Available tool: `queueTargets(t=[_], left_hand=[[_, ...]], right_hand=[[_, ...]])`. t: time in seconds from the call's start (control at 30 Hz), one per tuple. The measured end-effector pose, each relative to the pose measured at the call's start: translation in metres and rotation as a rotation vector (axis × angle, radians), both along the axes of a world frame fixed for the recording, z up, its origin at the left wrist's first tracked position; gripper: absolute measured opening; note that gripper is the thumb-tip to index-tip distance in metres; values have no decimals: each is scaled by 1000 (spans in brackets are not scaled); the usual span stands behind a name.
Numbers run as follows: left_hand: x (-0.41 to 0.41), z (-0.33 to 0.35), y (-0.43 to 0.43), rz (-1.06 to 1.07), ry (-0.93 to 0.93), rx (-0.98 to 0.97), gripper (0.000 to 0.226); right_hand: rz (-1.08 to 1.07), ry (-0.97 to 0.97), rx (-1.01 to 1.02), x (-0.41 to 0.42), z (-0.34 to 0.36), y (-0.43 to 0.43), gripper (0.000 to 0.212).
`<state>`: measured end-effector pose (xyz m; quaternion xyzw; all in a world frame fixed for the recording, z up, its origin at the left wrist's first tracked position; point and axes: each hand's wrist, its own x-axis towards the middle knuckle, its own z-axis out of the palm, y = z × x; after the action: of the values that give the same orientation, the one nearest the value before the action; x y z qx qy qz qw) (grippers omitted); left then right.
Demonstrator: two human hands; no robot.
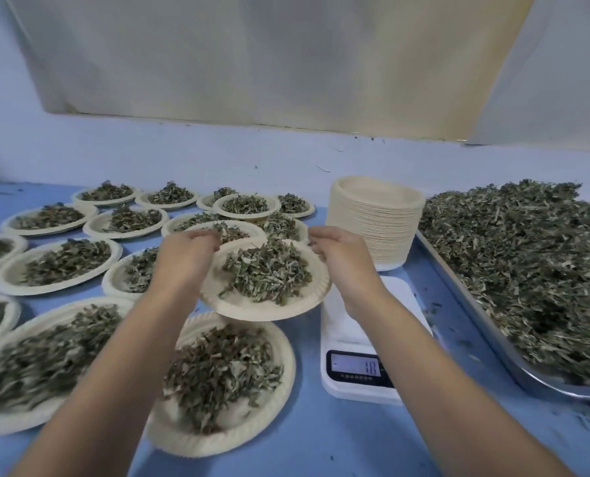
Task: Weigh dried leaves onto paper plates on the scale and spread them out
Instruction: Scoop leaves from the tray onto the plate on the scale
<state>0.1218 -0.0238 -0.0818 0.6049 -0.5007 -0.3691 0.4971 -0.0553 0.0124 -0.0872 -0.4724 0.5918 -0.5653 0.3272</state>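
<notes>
Nearest: filled plate [183, 438], low centre; above it loaded plate [252, 309], aloft just left of scale [403, 297], left hand [187, 256] and right hand [341, 256] gripping opposite rims. Keep level, set down in gap, spread leaves [266, 270] thin.

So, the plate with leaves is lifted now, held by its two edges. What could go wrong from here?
1. The plate hangs over other filled plates; if it tips, leaves could slide off onto them and change their weighed amounts.
2. The leaves are heaped in the middle, so rough spreading may push some over the low rim.
</notes>
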Motion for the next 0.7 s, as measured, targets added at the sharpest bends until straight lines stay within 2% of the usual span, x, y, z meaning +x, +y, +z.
queueTargets(t=[0.13, 0.4, 0.7], left_hand=[[40, -2, -1, 71, 45, 55, 15], [88, -14, -3, 96, 153, 78, 24], [97, -28, -8, 87, 73, 67, 25]], right_hand=[[89, 33, 20, 37, -3, -9, 37], [185, 132, 80, 83, -26, -15, 36], [187, 200, 107, 93, -39, -19, 32]])
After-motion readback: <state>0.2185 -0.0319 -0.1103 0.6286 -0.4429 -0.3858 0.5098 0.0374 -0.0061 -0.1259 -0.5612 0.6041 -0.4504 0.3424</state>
